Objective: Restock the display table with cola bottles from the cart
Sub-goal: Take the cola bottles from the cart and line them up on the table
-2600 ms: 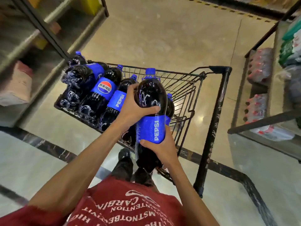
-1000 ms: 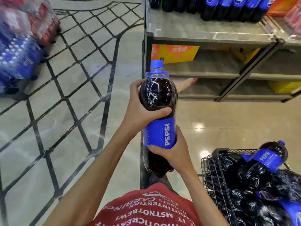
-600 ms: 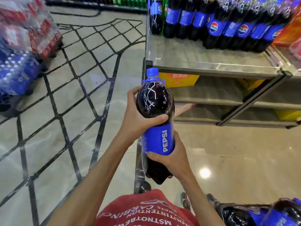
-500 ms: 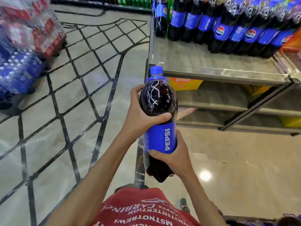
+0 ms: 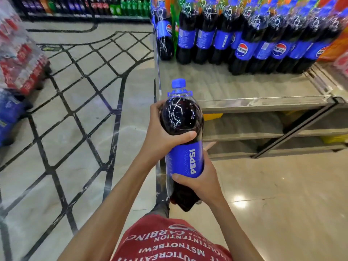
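Head view: a cola bottle [image 5: 181, 119] is held at centre, above the floor, its blue cap pointing to 12 o'clock. The left hand [image 5: 160, 137] curls round its dark shoulder. The right hand [image 5: 205, 183], toward 6 o'clock, grips the label's lower edge. The desk [image 5: 235, 87] lies at 1 o'clock, with a row of cola bottles [image 5: 244, 46] standing along its far side. Wrapped packs [image 5: 20, 59] sit at 10 o'clock.

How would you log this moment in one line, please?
carry | Pepsi bottle: cap up | left hand: grips upper body | right hand: grips label | display table: bottles at back
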`<state>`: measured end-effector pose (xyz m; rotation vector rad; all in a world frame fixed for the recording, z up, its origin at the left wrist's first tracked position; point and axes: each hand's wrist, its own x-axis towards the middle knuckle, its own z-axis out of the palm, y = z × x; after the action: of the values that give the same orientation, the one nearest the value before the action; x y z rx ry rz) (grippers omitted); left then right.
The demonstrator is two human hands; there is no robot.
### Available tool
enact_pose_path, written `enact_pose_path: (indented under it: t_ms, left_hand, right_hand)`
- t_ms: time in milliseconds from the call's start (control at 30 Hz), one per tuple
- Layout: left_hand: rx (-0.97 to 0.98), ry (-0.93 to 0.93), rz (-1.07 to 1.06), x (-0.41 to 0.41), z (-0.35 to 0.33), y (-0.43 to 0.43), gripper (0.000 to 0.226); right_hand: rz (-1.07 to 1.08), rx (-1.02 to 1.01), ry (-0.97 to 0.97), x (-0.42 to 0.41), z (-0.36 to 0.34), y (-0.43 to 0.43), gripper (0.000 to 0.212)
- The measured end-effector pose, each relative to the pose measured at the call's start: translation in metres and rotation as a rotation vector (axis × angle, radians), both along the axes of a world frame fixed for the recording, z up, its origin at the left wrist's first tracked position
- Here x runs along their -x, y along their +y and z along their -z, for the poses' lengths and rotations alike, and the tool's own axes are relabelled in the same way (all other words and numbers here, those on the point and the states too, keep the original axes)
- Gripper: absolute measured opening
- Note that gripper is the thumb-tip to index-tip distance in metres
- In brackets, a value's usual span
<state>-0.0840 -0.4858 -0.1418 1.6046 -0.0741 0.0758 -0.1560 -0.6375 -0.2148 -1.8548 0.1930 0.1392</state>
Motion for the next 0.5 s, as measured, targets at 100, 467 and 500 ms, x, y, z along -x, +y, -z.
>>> enact_pose_path:
  t_ms: [100,467,500]
  left_hand:
    - [0.006,0.001,0.027,-0.048,-0.001,-0.002,0.095]
    - [-0.047,-0.014,0.138,-0.192,0.001,-0.039,0.103]
    - [-0.054,-0.025,0.139,-0.204,0.002,-0.044,0.103]
  right_hand:
    - [0.042,-0.005,0.001,-0.042,-0.002,0.0,0.092]
    - [0.153,-0.065,0.008,-0.167,0.001,-0.024,0.095]
    - [0.156,-0.066,0.002,-0.178,0.002,-0.03,0.096]
